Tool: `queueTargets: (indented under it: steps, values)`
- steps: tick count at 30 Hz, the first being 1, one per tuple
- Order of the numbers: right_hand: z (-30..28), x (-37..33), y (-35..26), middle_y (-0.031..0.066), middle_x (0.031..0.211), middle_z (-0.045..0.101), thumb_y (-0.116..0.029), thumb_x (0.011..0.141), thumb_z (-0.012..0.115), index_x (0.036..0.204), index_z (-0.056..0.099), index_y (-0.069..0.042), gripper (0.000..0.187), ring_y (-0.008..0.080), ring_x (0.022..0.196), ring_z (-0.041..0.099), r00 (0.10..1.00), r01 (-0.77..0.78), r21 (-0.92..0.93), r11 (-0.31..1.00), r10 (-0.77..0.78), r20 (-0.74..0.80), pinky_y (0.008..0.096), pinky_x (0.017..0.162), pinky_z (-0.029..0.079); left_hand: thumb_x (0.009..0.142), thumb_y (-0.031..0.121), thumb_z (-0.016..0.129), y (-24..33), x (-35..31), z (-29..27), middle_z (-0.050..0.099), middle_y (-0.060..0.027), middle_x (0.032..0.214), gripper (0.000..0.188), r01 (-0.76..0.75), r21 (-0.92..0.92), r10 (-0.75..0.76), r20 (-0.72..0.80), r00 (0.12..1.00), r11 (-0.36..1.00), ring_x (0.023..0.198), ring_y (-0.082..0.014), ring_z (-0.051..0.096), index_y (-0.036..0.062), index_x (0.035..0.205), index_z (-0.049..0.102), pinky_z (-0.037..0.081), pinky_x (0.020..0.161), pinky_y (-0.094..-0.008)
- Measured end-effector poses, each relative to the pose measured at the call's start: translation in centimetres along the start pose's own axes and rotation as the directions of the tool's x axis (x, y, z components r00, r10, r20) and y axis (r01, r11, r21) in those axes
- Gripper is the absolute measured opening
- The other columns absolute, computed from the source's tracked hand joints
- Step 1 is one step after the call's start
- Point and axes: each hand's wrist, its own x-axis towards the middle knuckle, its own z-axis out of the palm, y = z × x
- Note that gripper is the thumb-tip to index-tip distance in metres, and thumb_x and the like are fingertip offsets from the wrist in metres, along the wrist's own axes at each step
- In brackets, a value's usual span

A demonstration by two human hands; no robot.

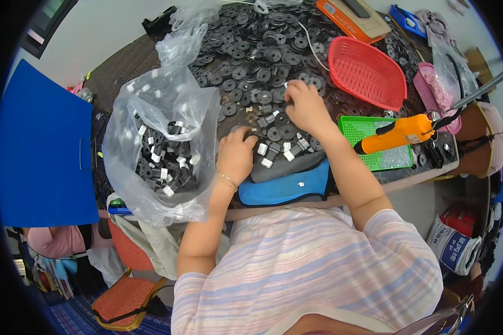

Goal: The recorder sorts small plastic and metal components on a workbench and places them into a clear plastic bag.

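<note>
My left hand [236,154] rests on the table beside the plastic bag, its fingers slightly bent and apart, with no held thing showing. Near its thumb lie several black parts with white ends [267,162]. My right hand [308,107] is farther forward, at the near edge of a wide heap of black discs [262,58]. Its fingers are curled together, and a small white bit shows at their tips; what they hold is mostly hidden. Between my hands are loose black discs [274,133] and more white-ended parts. A grey pad and a blue pouch [285,187] lie at the table's front edge.
The clear bag [117,139] at left holds several black-and-white parts. At right are a red basket [366,72], a green tray [383,161] and an orange power screwdriver [399,133] hanging over it. An orange scale [352,19] stands behind. A blue panel [47,151] is far left.
</note>
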Motion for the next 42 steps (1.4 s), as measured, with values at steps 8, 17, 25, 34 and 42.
queueTargets:
  steps: [8,17,25,34,42]
  values:
    - [1.2,-1.3,-0.4,0.0048,0.126,0.043,-0.010,0.072,0.058,0.095,0.068,-0.019,0.027,0.0311,0.109,0.043,0.994,0.023,-0.104,0.994,-0.012,0.110,0.0473,0.086,0.040,0.066,0.007,0.061,5.2,-0.3,-12.3,0.053,-0.0153,0.109,0.032,0.141,0.330,0.020,-0.440,0.898,0.933,0.098,-0.0311,0.052,0.0081,0.098,0.062,0.038,0.084,-0.0420]
    - [3.3,-0.5,-2.5,0.0043,0.127,0.045,-0.017,0.063,0.073,0.089,0.067,-0.008,0.029,0.0283,0.108,0.045,0.954,0.208,-0.195,0.958,-0.155,0.258,0.0391,0.085,0.045,0.077,0.014,0.061,-4.8,-3.0,-12.4,0.056,-0.0157,0.113,0.029,0.645,0.334,-0.482,-0.454,0.749,0.687,0.104,-0.0339,0.053,0.0076,0.106,0.059,0.044,0.084,-0.0427]
    - [-0.2,0.7,-3.2,0.0123,0.126,0.044,-0.017,0.066,0.075,0.094,0.060,-0.007,0.034,0.0300,0.112,0.044,0.972,0.116,0.243,0.963,-0.060,-0.228,0.0375,0.090,0.040,0.076,0.005,0.057,-2.1,-6.9,-15.5,0.051,-0.0178,0.114,0.030,0.603,0.274,-0.323,-0.644,0.694,0.750,0.103,-0.0367,0.049,0.0035,0.106,0.055,0.041,0.087,-0.0417]
    - [1.2,2.8,-19.5,0.0085,0.121,0.054,-0.020,0.068,0.077,0.094,0.062,-0.005,0.033,0.0193,0.106,0.052,0.435,0.128,0.971,0.201,-0.892,0.127,0.0327,0.088,0.042,0.067,0.019,0.073,-5.7,-10.5,-14.2,0.057,-0.0201,0.112,0.047,0.694,0.370,-0.545,-0.436,0.716,0.617,0.098,-0.0343,0.057,0.0019,0.107,0.058,0.045,0.085,-0.0407]
    - [1.5,8.9,-19.3,0.0189,0.121,0.045,-0.023,0.069,0.073,0.132,0.041,-0.015,0.071,0.0322,0.113,0.046,0.764,0.479,0.554,0.681,-0.634,0.118,0.0382,0.096,0.038,0.055,0.035,0.081,-2.8,-11.5,-17.1,0.061,-0.0156,0.109,0.075,0.746,0.378,-0.603,-0.439,0.666,0.549,0.099,-0.0311,0.058,0.0019,0.116,0.052,0.044,0.082,-0.0416]
